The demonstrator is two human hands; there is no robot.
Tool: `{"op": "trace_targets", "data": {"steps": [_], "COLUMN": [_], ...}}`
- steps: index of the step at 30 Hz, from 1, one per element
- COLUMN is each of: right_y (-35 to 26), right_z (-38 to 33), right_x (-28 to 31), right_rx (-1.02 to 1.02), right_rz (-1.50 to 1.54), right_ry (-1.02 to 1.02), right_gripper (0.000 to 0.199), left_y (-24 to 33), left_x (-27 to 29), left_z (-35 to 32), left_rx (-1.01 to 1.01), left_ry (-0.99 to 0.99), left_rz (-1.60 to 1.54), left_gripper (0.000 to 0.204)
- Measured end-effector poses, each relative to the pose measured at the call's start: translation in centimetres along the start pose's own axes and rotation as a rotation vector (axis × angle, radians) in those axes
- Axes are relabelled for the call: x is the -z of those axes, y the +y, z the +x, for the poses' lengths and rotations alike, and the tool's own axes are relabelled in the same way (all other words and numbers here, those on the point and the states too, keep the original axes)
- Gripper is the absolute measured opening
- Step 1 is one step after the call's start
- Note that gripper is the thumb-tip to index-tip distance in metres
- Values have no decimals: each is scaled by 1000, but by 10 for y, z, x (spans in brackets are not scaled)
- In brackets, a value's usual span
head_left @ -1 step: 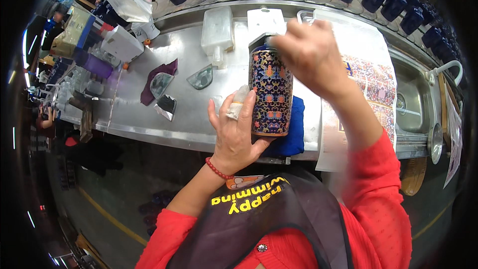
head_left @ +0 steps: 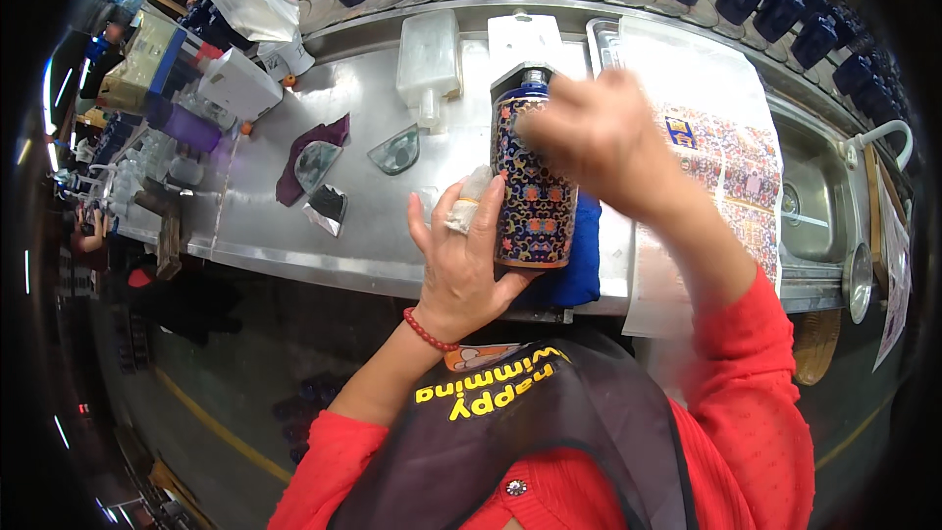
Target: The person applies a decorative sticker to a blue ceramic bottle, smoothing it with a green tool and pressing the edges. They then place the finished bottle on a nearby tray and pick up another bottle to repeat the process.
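Bottle (head_left: 535, 221), dark blue, multicoloured floral wrap; over the worktop (head_left: 378, 216), neck (head_left: 535, 79) pointing away from the person, blue cloth (head_left: 581, 270) at lower right. Left hand (head_left: 461, 275): grip half-open, against the bottle's left side and base. Right hand (head_left: 613, 142): blurred, curled above the bottle's upper right; grip contents cannot be told. Sheet (head_left: 736, 172): similar floral print, blue-and-gold panel (head_left: 680, 132). Apron (head_left: 432, 451): yellow lettering (head_left: 481, 382), upside down.

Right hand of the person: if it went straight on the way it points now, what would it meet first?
Probably the dark-blue patterned bottle: its upper part lies right at the front of the right hand. The hand is blurred and depth is unclear, so they may already touch.
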State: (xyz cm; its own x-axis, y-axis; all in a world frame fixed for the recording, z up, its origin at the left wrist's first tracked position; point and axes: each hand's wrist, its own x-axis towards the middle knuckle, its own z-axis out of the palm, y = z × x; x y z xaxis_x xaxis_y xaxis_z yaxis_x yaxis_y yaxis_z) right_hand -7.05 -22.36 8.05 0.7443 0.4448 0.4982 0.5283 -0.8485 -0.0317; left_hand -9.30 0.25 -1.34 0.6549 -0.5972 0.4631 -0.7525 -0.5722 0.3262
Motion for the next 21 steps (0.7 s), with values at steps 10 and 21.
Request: {"op": "trace_targets", "data": {"steps": [10,21], "right_y": [-14,-22], "right_z": [-41,-79], "right_x": [-13,-27], "right_rx": [127,212], "right_rz": [214,551], "right_ry": [273,69], "right_gripper": [19,22], "left_y": [-13,-1], "left_x": [-9,-8], "left_z": [-5,0], "left_rx": [-49,-7], "left_ry": [21,-5], "left_rz": [29,-11], "left_gripper": [102,98]}}
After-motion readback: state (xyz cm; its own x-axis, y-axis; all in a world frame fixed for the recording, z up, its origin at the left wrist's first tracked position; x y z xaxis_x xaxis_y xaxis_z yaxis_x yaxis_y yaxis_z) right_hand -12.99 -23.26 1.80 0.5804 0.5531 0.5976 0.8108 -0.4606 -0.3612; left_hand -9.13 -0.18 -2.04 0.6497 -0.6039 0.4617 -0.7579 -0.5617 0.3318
